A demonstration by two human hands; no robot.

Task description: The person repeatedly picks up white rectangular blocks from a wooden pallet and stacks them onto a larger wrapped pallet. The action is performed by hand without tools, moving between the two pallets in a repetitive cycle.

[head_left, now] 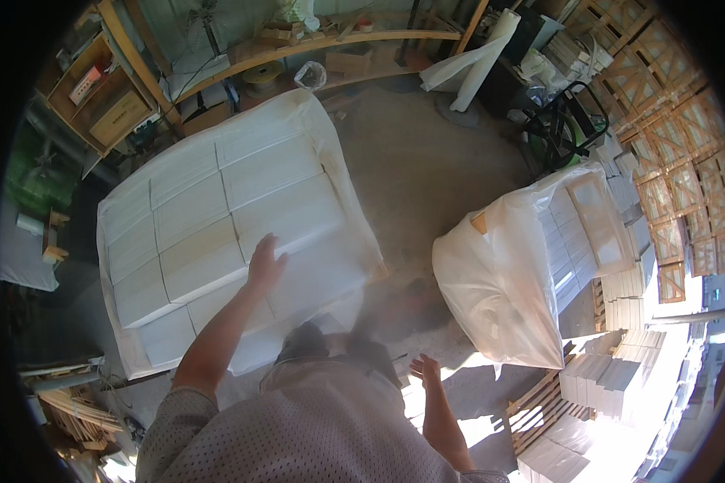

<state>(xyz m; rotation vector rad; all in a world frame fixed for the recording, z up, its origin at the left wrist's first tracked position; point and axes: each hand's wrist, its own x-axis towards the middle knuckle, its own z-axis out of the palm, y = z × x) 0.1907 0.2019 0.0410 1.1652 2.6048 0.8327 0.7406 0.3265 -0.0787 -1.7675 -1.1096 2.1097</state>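
Note:
A broad stack of white boxes (193,201) stands in front of me, partly wrapped in clear plastic film (342,161). My left hand (266,264) is over the near right part of the stack's top, its fingers apart and nothing in them. Whether it touches the boxes I cannot tell. Low at my right side, my right hand (427,369) hangs over the floor. Its fingers look loosely spread, and I see nothing held in them.
On the right stands a second plastic-wrapped stack (499,274), beside a wooden pallet (533,406) and piled white boxes (608,374). Wooden crate frames (660,153) rise behind. A wooden shelf (322,42), a black-framed cart (568,125) and white rolls (483,60) line the back.

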